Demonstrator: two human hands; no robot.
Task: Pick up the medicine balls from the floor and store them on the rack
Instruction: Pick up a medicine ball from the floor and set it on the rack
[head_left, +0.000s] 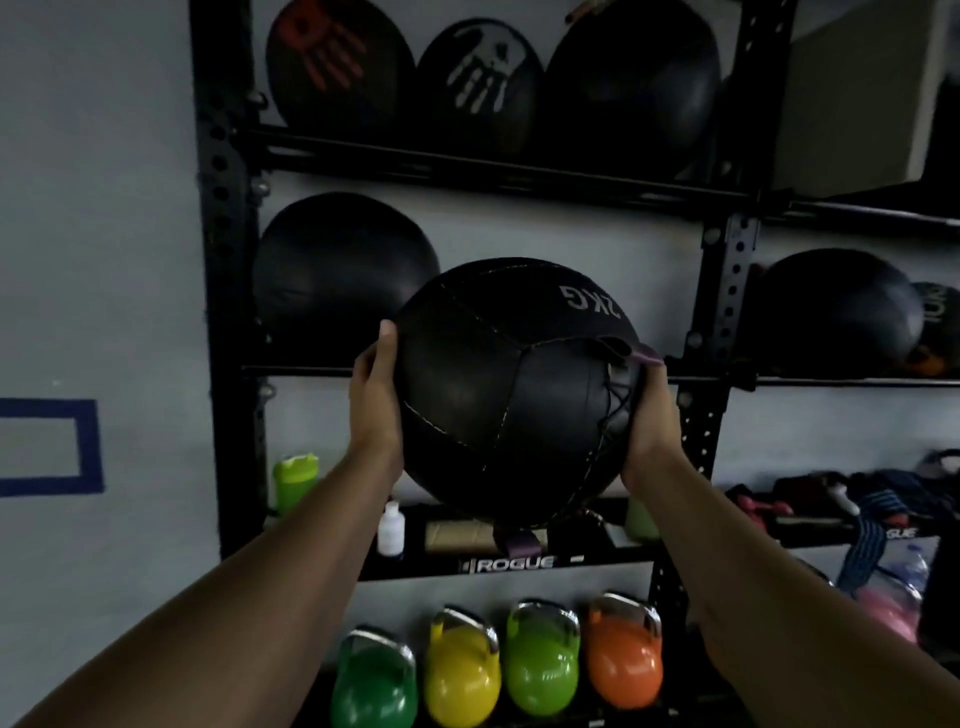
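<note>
I hold a black leather medicine ball (511, 389) marked 2KG, upside down, between both hands at chest height in front of the black steel rack (228, 260). My left hand (376, 405) presses its left side and my right hand (652, 415) presses its right side, by the lacing. The ball hangs in front of the middle shelf (301, 370), to the right of another black ball (340, 275) resting there. Three black balls sit on the top shelf (467, 161), among them one with a red hand print (337, 62) and one with a white print (480, 88).
More black balls (836, 312) lie on the middle shelf's right bay. Below, a shelf holds a green shaker (293, 483), a white bottle (390, 527) and straps (872, 514). Several coloured kettlebells (462, 670) stand at the bottom. A grey wall is at the left.
</note>
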